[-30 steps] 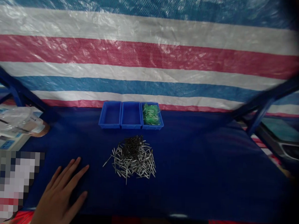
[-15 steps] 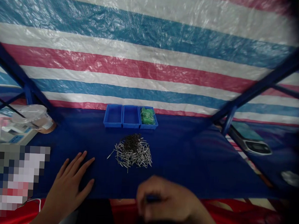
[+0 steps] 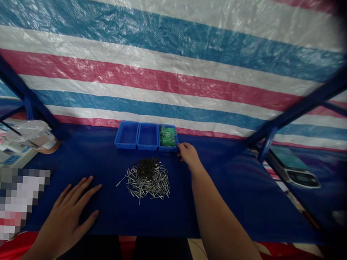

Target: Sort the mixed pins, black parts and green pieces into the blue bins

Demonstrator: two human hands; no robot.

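Note:
My left hand lies flat on the blue table with its fingers spread, holding nothing. My right hand reaches forward to the right side of the rightmost blue bin; its fingers are bent at the bin's near right corner, and whether they grip the rim is too small to tell. Green plastic-like material lies in that bin. Two more blue bins stand beside it on the left, with nothing seen inside. Between my hands is a heap of thin metal pins, with dark ones on top.
A lidded plastic cup stands at the far left by a pale device. A digital scale is at the right. Blue frame bars slope on both sides, and a striped sheet hangs behind the bins.
My right hand has moved forward from the table's front edge to the rightmost bin. My left hand stays spread on the table. The view has shifted slightly.

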